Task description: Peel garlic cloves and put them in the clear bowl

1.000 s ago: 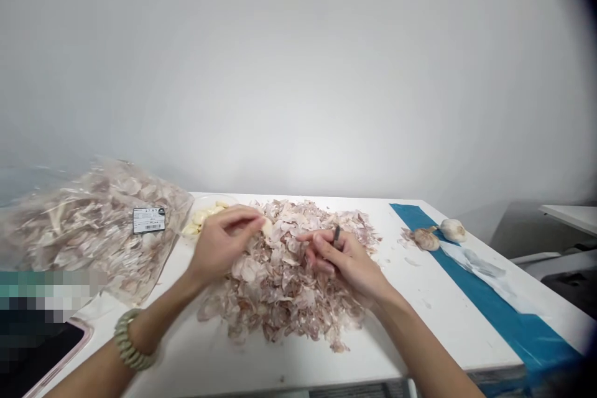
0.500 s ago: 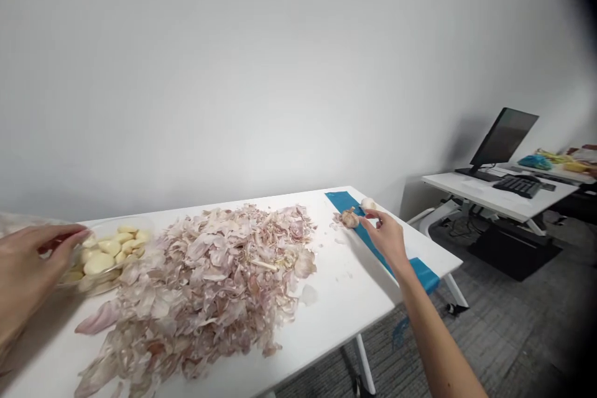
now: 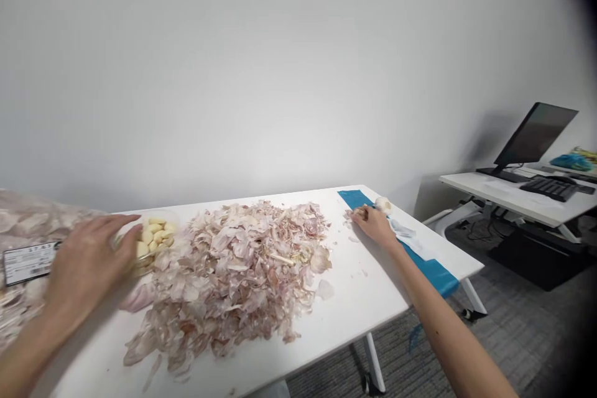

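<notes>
My left hand [image 3: 96, 255] is at the left side of a clear bowl [image 3: 173, 219] of peeled garlic cloves [image 3: 157, 233]. Its thumb and fingers are apart, with nothing visible between them. Across the table, the fingers of my right hand [image 3: 377, 227] close around a brownish garlic bulb [image 3: 360, 212], partly hidden by the hand. Just beyond it lies a whiter garlic bulb [image 3: 383, 204]. Between my hands spreads a big heap of dry garlic skins [image 3: 237, 273].
A blue plastic strip [image 3: 429, 270] runs along the right end of the white table [image 3: 345, 305], a crumpled white piece [image 3: 405, 233] on it. At left is a clear bag of garlic with a label [image 3: 30, 263]. A desk with a monitor [image 3: 536, 134] stands to the right.
My right hand has moved from beside the brownish bulb to closing over it. My left hand's pinched fingers have spread apart by the bowl. The view has shifted left.
</notes>
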`<state>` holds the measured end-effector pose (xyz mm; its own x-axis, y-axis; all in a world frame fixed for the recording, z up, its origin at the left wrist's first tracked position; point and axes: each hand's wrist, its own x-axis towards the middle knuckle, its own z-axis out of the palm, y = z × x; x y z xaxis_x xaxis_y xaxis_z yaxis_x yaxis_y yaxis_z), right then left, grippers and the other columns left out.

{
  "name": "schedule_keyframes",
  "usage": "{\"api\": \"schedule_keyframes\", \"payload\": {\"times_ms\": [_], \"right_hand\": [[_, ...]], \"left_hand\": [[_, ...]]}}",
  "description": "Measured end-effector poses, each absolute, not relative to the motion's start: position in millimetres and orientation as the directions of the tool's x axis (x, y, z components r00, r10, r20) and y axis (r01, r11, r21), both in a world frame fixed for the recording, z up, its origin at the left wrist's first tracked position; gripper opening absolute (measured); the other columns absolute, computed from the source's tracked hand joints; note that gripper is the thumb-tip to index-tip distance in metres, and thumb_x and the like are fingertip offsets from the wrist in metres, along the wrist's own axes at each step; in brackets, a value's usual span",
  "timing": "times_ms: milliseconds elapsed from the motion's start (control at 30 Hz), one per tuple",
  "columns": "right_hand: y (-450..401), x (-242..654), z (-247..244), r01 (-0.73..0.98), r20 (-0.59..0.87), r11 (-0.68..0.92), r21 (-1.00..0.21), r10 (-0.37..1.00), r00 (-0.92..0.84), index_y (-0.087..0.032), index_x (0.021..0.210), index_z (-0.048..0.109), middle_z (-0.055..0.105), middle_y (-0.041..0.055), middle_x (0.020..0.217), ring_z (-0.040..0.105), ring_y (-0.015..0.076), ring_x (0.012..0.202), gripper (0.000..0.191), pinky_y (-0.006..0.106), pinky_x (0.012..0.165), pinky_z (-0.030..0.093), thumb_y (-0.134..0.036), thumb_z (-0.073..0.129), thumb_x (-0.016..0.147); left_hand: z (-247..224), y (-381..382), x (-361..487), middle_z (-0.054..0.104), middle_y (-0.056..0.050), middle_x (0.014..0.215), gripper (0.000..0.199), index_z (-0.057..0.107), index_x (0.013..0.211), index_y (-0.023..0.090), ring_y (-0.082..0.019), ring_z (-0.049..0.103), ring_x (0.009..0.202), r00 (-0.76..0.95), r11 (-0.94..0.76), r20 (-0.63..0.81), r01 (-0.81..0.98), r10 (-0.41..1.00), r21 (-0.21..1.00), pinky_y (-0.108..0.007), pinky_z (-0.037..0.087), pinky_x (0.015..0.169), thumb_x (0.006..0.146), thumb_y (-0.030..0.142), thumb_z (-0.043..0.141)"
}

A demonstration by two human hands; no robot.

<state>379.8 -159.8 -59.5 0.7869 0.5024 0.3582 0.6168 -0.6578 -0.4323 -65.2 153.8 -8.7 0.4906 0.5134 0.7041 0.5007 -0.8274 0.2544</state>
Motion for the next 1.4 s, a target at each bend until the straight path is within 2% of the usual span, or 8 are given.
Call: {"api": "schedule_keyframes", "payload": {"times_ms": [200,367,500,733,933,1000,1167,1400], "right_hand": [[-146,332,-27,0.655,0.468,-0.542,-0.527,0.459,0.756,-0.011,0.092,0.059,0.063,0.0109,0.084,0.057,0.0228,0.078,0.031,0.036,0.07,0.042,-0.04,0.055,0.081],[-128,242,1,0.724,0.385,-0.255,-0.642,0.709,0.591,-0.018,0.108,0.058,0.067,0.0054,0.09,0.057,0.0153,0.063,0.044,0.028,0.057,0.043,-0.05,0.057,0.078],[-115,173,16,0.638,0.318,0.02,-0.77,0.879,0.355,-0.022,0.113,0.056,0.063,0.0048,0.098,0.054,0.0127,0.067,0.039,0.026,0.056,0.042,-0.043,0.06,0.08],[-95,126,22,0.564,0.349,0.089,-0.821,0.86,0.372,-0.022,0.101,0.061,0.053,0.0012,0.079,0.043,0.0117,0.063,0.032,0.026,0.055,0.036,-0.045,0.061,0.079],[-112,175,5,0.609,0.331,-0.043,-0.792,0.808,0.487,-0.024,0.124,0.051,0.06,0.0101,0.111,0.054,0.0148,0.064,0.044,0.029,0.052,0.044,-0.045,0.047,0.086],[-124,214,-10,0.776,0.424,-0.252,-0.578,0.72,0.549,-0.021,0.114,0.059,0.066,0.0101,0.102,0.06,0.0204,0.076,0.041,0.034,0.065,0.049,-0.045,0.045,0.084],[-152,294,-45,0.75,0.402,-0.447,-0.488,0.648,0.647,-0.018,0.068,0.067,0.069,0.0161,0.071,0.063,0.0313,0.067,0.027,0.043,0.064,0.047,-0.04,0.053,0.071],[-122,259,-22,0.807,0.502,-0.328,-0.49,0.651,0.569,-0.016,0.096,0.067,0.065,0.0189,0.106,0.057,0.0361,0.105,0.036,0.053,0.089,0.042,-0.043,0.051,0.08]], "left_hand": [[-7,97,-34,0.063,-0.006,0.102,0.025,0.058,0.108,0.023,-0.024,0.058,0.098,0.535,-0.966,0.823,0.252,0.192,0.061,-0.042,0.048,0.087,0.084,0.018,0.055],[-12,67,-19,0.066,-0.007,0.102,0.041,0.052,0.119,0.023,-0.021,0.061,0.099,0.582,-0.997,0.81,-0.063,-0.075,-0.047,-0.038,0.051,0.088,0.081,0.009,0.057],[-1,39,-4,0.062,-0.012,0.115,0.048,0.042,0.13,0.021,-0.023,0.059,0.107,0.654,-0.98,0.75,-0.198,-0.102,0.039,-0.039,0.052,0.087,0.084,0.019,0.058],[6,12,6,0.058,-0.009,0.117,0.044,0.048,0.123,0.024,-0.022,0.054,0.112,0.586,-0.91,0.786,-0.189,0.196,0.368,-0.042,0.048,0.094,0.081,0.011,0.057],[-1,18,-4,0.058,-0.01,0.122,0.057,0.047,0.124,0.023,-0.026,0.055,0.112,0.621,-0.768,0.628,-0.066,0.468,0.637,-0.046,0.049,0.092,0.073,0.033,0.07],[-1,20,-6,0.055,-0.01,0.125,0.058,0.046,0.126,0.023,-0.025,0.053,0.115,0.622,-0.745,0.603,-0.047,0.5,0.665,-0.044,0.05,0.092,0.074,0.033,0.069],[3,19,-9,0.054,-0.009,0.122,0.053,0.049,0.125,0.023,-0.024,0.051,0.115,0.577,-0.772,0.641,-0.028,0.506,0.635,-0.041,0.05,0.091,0.076,0.027,0.067],[0,19,-6,0.054,-0.008,0.122,0.05,0.049,0.123,0.027,-0.026,0.051,0.115,0.571,-0.711,0.619,-0.086,0.539,0.698,-0.044,0.05,0.092,0.076,0.027,0.067]]}}
